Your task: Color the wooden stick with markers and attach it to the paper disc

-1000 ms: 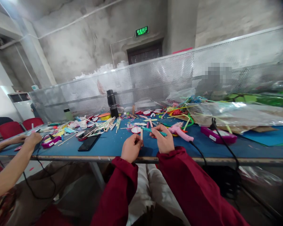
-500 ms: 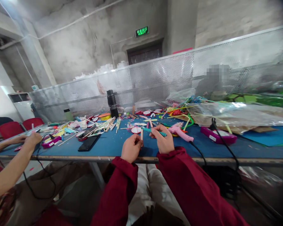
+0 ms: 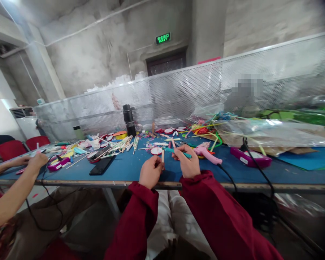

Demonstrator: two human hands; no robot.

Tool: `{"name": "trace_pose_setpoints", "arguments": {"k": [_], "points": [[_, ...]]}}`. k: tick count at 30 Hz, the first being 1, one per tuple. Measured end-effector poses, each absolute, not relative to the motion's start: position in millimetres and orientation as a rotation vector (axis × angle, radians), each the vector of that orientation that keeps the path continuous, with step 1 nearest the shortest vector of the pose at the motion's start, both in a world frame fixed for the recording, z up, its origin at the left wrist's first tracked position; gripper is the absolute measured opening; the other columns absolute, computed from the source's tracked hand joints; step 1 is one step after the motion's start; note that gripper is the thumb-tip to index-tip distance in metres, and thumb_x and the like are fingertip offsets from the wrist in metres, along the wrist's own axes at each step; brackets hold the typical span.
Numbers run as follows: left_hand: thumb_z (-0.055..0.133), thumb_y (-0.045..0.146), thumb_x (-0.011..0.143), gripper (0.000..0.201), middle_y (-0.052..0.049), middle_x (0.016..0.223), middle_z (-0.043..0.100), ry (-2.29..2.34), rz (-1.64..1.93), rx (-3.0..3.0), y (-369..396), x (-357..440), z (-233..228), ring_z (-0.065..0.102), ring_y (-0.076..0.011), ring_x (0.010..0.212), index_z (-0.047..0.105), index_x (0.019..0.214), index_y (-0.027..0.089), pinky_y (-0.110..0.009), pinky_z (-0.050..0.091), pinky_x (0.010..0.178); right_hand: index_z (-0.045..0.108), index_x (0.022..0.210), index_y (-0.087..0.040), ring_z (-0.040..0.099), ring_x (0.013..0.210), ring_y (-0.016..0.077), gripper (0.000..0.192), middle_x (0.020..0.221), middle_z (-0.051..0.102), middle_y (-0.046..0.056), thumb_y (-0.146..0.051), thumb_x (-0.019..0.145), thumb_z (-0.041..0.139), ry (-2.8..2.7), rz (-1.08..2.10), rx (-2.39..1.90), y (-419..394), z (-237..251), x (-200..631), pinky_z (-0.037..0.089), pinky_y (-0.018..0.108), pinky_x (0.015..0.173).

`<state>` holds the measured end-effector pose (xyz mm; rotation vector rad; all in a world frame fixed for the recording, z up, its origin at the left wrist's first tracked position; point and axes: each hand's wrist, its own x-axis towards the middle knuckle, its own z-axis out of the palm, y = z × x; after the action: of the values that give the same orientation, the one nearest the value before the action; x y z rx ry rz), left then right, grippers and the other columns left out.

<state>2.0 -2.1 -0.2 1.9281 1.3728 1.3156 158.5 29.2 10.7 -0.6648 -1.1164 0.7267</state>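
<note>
My left hand (image 3: 150, 172) pinches a short pale wooden craft stick (image 3: 163, 155) and holds it upright just above the near edge of the blue table (image 3: 130, 167). My right hand (image 3: 187, 160) grips a teal stick (image 3: 176, 150) that lies almost level, its left end close to the top of the wooden stick. Both sleeves are dark red. A pink glue gun (image 3: 208, 153) lies on the table just right of my right hand, its black cable running off the table edge.
Loose wooden sticks (image 3: 119, 144), red-and-white round pieces (image 3: 156, 149), a black phone (image 3: 100, 166) and a black bottle (image 3: 129, 120) lie left of centre. A purple device (image 3: 247, 156) and plastic bags (image 3: 271, 131) sit right. Another person's arms (image 3: 21, 173) work at the far left. A perforated metal screen (image 3: 192, 90) backs the table.
Nothing has visibly changed apart from a slight shift of the camera; both hands hold their sticks in the same place.
</note>
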Motion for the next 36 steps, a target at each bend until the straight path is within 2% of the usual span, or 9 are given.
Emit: {"name": "trace_pose_setpoints", "arguments": {"k": [36], "points": [[0.056,0.027,0.09,0.012,0.003,0.067,0.066,1.373,1.319,1.949,-2.4,3.2,0.2,0.058,-0.0133,0.06,0.056,0.079,0.021,-0.024,0.042,0.061,0.064,0.071,-0.021,0.059,0.06,0.0148,0.019,0.063,0.065,-0.001,-0.038,0.079,0.07,-1.164,0.695,-0.654,32.2,6.1,159.7,0.049,0.028,0.061]]}}
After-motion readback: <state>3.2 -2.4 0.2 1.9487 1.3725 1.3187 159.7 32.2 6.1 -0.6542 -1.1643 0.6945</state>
